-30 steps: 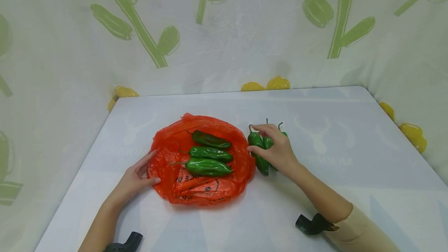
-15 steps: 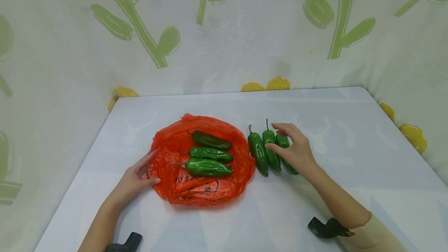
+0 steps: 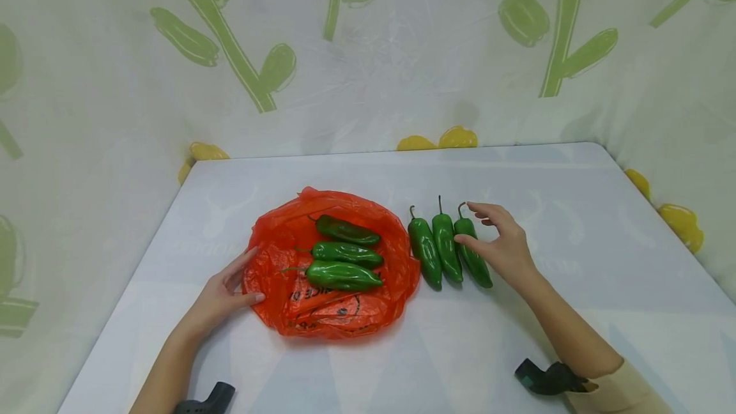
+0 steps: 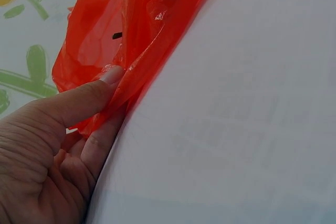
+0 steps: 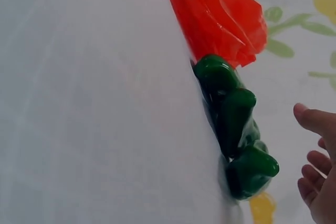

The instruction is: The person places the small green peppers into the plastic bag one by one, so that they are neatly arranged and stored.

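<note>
A red-orange plastic bag lies spread in the middle of the table in the head view, its rim rolled outward. Three green peppers lie in it side by side, stems to the left. My left hand holds the bag's left rim, the thumb on the film and fingers beneath it in the left wrist view. Right of the bag, three more green peppers lie in a row, stems away from me. Over the rightmost pepper hovers my right hand, thumb and fingers apart, holding nothing.
The white table has faint printed patterns. Behind and beside it hangs pale cloth printed with green leaves and yellow flowers. Black wrist mounts sit on both forearms.
My right hand has moved right, from over the leftmost loose pepper to the rightmost one, uncovering the others. The left hand, bag and peppers have stayed put.
</note>
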{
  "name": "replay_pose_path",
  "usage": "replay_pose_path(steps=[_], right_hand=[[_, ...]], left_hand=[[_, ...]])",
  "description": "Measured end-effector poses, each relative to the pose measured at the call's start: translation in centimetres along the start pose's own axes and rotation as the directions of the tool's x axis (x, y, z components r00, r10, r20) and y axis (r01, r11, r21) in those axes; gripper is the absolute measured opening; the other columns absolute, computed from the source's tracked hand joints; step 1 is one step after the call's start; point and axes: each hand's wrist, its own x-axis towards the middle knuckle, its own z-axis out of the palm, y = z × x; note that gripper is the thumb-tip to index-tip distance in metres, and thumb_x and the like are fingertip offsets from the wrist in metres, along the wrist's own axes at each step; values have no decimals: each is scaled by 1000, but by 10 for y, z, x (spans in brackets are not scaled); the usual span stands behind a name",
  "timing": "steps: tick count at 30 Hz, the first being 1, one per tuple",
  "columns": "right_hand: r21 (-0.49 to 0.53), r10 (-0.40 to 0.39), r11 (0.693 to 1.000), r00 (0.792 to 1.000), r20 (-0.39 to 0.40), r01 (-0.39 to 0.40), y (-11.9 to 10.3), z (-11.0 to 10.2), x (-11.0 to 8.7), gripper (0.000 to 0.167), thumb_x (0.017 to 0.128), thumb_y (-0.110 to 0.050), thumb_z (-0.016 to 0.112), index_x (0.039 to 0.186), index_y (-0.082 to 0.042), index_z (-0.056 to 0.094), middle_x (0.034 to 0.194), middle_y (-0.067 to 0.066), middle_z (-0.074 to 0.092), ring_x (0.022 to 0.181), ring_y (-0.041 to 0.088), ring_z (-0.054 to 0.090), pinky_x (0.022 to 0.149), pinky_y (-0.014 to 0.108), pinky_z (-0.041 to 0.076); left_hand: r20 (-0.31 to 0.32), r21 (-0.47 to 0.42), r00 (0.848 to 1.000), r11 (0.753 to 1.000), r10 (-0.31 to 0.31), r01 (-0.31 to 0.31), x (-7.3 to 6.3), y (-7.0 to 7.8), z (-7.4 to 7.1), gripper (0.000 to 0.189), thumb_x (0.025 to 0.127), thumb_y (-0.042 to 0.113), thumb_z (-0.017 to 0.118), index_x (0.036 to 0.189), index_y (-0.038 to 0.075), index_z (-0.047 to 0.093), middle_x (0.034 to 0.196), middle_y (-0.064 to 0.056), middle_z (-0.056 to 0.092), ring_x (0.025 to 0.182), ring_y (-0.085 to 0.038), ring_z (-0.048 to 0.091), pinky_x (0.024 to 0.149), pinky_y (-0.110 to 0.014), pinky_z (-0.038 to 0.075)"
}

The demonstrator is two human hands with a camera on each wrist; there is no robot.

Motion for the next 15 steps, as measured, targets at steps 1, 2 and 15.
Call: replay_pose_path(steps=[1,2,15], right_hand=[[3,0,1000,1000,3,0,2,0,0,64,63,4,83,122,1,58,119,16,59,102,29,55,86,13,43],[3,1,1000,1000,7,-1,3,-1,-1,64,63,4,83,123,1,58,120,16,59,103,30,55,86,13,43],[-21,239,971,949,206,-240,24,1,0,67,75,-8,79,133,3,48,131,21,50,114,37,50,95,52,45]], left_hand=[[1,-2,1000,1000,0,0,0,0,0,81,83,20,72,150,15,27,155,-17,21,140,-41,23,92,-41,50],[1,-3,1000,1000,0,0,0,0,0,81,83,20,72,150,15,27,155,-17,21,140,-41,23,92,-41,50],[3,10,1000,1000,-1,1,1,-1,-1,82,82,21,73,150,15,27,155,-17,22,140,-41,22,93,-41,49]])
